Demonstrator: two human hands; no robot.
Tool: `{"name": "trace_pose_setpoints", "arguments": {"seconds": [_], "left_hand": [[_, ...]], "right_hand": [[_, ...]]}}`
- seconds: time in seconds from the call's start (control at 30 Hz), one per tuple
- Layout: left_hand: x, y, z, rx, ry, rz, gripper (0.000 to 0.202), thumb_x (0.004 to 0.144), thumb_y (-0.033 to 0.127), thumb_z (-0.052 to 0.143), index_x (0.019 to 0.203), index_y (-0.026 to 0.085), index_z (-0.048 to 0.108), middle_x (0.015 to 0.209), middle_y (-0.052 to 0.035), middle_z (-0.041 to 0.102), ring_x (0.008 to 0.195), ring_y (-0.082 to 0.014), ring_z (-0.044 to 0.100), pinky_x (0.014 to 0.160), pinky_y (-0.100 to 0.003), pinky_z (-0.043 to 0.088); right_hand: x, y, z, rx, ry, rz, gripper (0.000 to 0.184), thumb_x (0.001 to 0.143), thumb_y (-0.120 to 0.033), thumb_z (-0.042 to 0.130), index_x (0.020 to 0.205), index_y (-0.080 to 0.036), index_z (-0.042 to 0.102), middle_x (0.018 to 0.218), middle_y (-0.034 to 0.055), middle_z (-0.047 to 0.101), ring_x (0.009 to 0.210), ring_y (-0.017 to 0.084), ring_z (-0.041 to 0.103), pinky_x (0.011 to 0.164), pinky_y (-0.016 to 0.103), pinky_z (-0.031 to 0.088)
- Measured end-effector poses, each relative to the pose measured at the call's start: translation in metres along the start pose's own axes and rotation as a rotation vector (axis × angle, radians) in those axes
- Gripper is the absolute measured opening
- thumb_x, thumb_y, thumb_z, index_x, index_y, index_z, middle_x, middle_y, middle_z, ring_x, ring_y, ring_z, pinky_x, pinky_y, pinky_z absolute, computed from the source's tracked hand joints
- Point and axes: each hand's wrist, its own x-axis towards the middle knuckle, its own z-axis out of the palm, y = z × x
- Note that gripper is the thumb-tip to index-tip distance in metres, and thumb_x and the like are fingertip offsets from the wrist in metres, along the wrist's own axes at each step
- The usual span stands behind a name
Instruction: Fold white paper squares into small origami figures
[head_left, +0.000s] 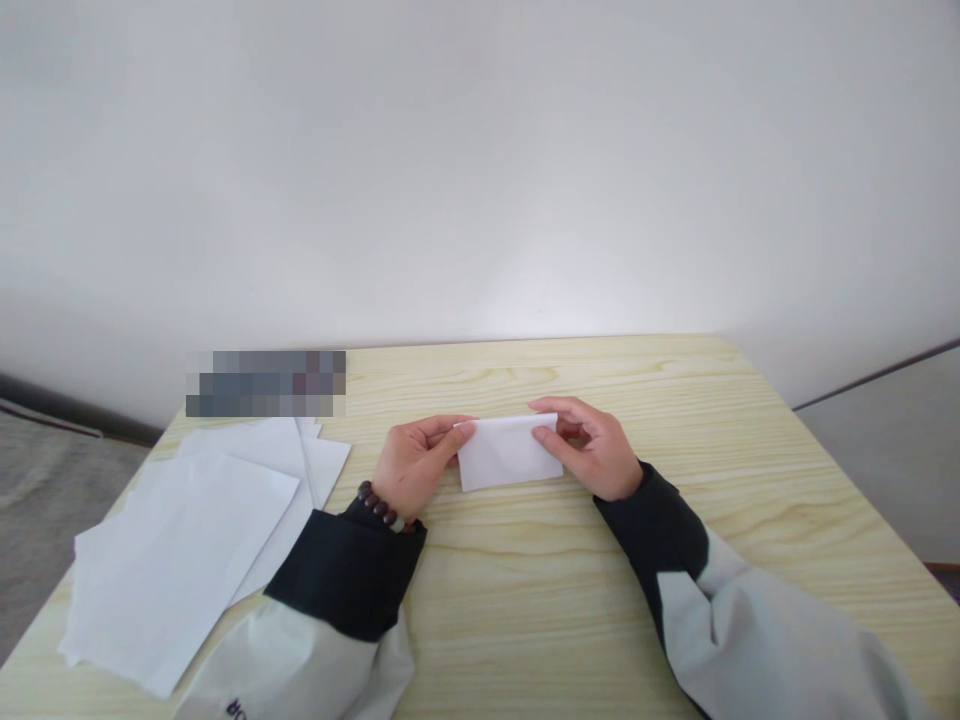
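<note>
Nearest the camera, the person's two sleeves, pale grey with wide black cuffs, reach in over the table [517,620], whose top has a light wood grain. Dark lettering shows on the left sleeve [292,650]; the right sleeve [780,640] is creased near its cuff. To the person's left, white sheets [176,560] lie loosely overlapped at various angles, some with uneven edges. A bracelet [380,505] of dark beads with a paler one circles the left wrist.

Further in, the left hand [416,465] is partly curled, its thumb and fingers pinching the left end of a small white paper [510,452]. The right hand [595,452] grips the right end likewise, thumb on the near face and index finger along the top corner. The paper is held between the hands over the middle of the table, its long side running across.

Beyond the sheets, at the far left, a dark patch [266,385] is pixelated past recognition. Behind the table rises a plain white wall [480,180].
</note>
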Motion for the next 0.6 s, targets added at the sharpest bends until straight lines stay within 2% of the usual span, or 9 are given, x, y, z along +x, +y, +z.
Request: {"name": "trace_pose_setpoints", "arguments": {"seconds": [0.13, 0.33, 0.6], "left_hand": [[0.0007, -0.0004, -0.0006, 0.011, -0.017, 0.006, 0.041, 0.063, 0.044, 0.074, 0.088, 0.011, 0.071, 0.078, -0.0068, 0.073, 0.072, -0.0181, 0.066, 0.069, -0.027, 0.055], [0.0, 0.0011, 0.0004, 0.021, 0.003, 0.011, 0.04, 0.061, 0.043, 0.075, 0.086, 0.012, 0.071, 0.077, -0.0069, 0.073, 0.074, -0.0203, 0.067, 0.071, -0.03, 0.056], [-0.0006, 0.0015, 0.0012, 0.08, 0.039, 0.027, 0.036, 0.062, 0.043, 0.074, 0.084, 0.014, 0.072, 0.077, -0.006, 0.074, 0.07, -0.0181, 0.067, 0.065, -0.025, 0.055]], "right_hand": [[-0.0001, 0.0017, 0.0001, 0.03, -0.001, 0.009, 0.026, 0.08, -0.028, 0.058, 0.105, -0.02, 0.06, 0.058, -0.0058, 0.044, 0.048, 0.007, 0.041, 0.047, 0.02, 0.036], [-0.0007, 0.0037, 0.0006, 0.071, -0.017, 0.038, 0.03, 0.082, -0.031, 0.057, 0.11, -0.021, 0.057, 0.068, -0.0021, 0.054, 0.053, 0.009, 0.045, 0.049, 0.022, 0.038], [0.0, 0.0029, -0.0007, -0.019, -0.021, 0.016, 0.03, 0.083, -0.031, 0.055, 0.111, -0.02, 0.057, 0.07, -0.0011, 0.058, 0.055, 0.01, 0.051, 0.052, 0.022, 0.042]]}}
